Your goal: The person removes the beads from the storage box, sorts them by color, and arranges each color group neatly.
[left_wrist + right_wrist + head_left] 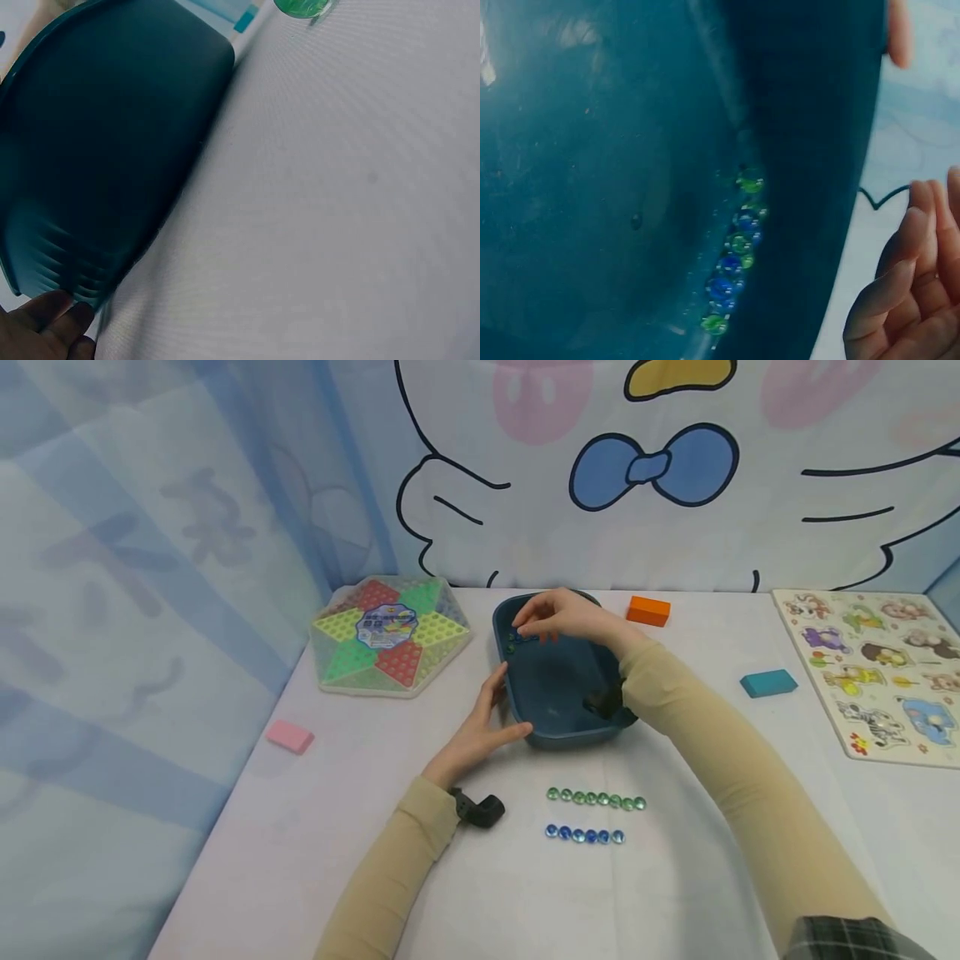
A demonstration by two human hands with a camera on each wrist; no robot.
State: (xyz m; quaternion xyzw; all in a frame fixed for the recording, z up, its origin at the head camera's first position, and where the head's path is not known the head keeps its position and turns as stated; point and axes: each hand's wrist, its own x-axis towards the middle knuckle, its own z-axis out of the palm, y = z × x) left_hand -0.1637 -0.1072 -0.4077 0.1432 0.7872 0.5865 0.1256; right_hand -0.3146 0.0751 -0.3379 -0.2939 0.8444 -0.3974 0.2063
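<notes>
fingers [534, 625] of the right hand [562, 617]: curled downward over the far left corner of the dark teal tub [558, 727], tips drawn together just above the green and blue glass beads [735, 255] lying along its inner wall; whether they pinch a bead cannot be told. left hand [483, 727]: fingers relaxed, pressed against the tub's near left outer wall. tub: centre of white worktop [360, 827]. in front of it: row of green beads [596, 799], row of blue beads [584, 835].
</notes>
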